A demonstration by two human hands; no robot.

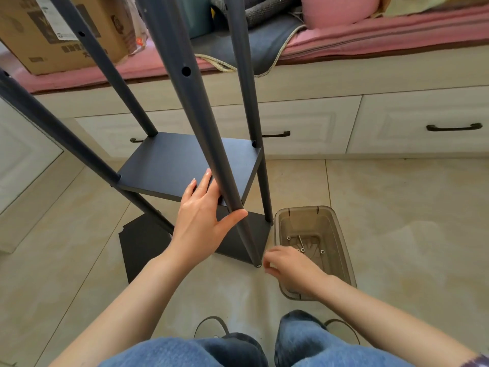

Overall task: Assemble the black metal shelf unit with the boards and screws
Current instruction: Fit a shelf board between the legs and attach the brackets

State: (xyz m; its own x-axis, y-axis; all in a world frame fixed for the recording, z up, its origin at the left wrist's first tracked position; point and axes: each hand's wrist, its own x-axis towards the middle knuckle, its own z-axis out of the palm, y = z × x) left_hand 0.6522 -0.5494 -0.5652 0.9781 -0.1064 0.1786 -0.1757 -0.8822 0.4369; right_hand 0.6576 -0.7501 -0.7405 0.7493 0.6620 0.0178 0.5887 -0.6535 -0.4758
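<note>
Black shelf unit (185, 165) w/ 2 boards fitted (upright); left grip (203, 218) clamped on front post (209, 133), right grip (288, 263) unclear.

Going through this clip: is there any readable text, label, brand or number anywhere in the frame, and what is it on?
Cardboard box: dark printed characters and logos on its side, too blurred to read.
White sticker on the box: small print, too small to read.
Nothing readable on the shelf unit or the plastic bin.
</note>
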